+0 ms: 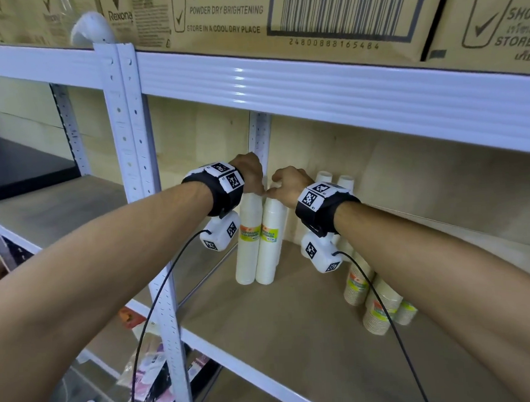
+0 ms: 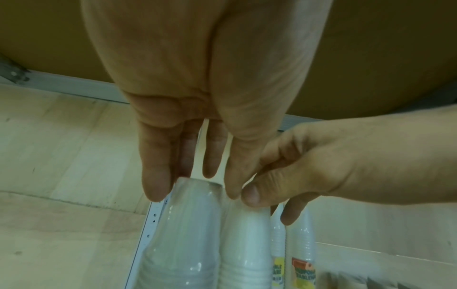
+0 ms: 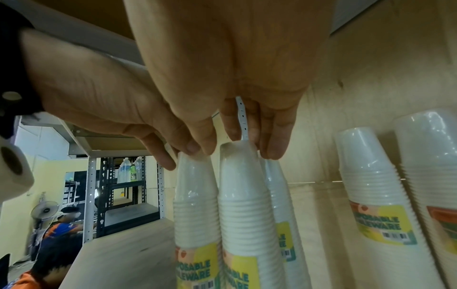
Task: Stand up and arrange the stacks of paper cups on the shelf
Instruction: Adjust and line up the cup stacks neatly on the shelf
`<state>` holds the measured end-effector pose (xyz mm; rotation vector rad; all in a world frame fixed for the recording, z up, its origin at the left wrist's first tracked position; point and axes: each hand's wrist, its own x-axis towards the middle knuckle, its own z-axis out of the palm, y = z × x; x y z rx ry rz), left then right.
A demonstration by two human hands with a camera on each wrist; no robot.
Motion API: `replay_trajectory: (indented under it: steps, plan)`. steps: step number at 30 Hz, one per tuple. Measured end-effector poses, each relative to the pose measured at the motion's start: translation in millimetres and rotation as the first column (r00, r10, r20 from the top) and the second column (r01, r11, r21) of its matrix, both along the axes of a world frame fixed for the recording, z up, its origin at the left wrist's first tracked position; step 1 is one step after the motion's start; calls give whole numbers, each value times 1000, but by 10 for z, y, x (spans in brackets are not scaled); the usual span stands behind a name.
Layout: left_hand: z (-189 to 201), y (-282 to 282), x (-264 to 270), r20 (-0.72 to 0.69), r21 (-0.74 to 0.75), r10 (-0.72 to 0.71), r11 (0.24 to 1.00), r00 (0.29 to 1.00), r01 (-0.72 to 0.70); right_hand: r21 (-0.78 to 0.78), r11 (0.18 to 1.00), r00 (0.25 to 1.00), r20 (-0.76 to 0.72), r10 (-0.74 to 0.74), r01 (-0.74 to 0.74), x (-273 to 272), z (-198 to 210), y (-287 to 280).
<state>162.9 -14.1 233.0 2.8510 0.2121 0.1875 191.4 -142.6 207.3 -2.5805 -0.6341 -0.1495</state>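
Observation:
Two tall white paper cup stacks in clear wrap stand upright, side by side, at the back left of the wooden shelf (image 1: 294,322). My left hand (image 1: 253,183) pinches the top of the left stack (image 1: 249,241) between thumb and fingers; the left wrist view shows its fingertips (image 2: 155,181) flanking that stack (image 2: 193,224). My right hand (image 1: 280,189) pinches the top of the right stack (image 1: 270,243), as seen from the right wrist (image 3: 243,195). Two more upright stacks (image 1: 324,177) stand behind my right wrist. Several shorter brown stacks (image 1: 380,308) lie at the right.
A white shelf post (image 1: 135,146) stands in front at the left, and a rear post (image 1: 258,133) rises behind the hands. The upper shelf beam (image 1: 343,86) carries cardboard boxes (image 1: 309,14). People (image 3: 61,221) sit beyond the shelf's left end.

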Motion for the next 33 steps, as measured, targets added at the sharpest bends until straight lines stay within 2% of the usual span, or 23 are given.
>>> replay_trajectory:
  steps: [19,22,27,30,33]
  plan:
    - [-76,54,-15,23,-6,-51,999,998,51,-42,999,1000,18,-8,9,-85,0,-40]
    - [-68,20,4,64,0,-50,999,997,50,-53,998,1000,17,-15,16,-103,36,-108]
    - [61,-151,64,-29,-62,-153,987,988,151,-50,997,999,14,-50,51,-123,117,-306]
    - [110,-279,135,-45,-39,-212,977,976,211,-52,996,998,-1,-69,69,-98,154,-451]
    - [133,-411,212,-33,-80,-292,954,956,288,-38,995,995,-18,-93,93,-78,185,-600]
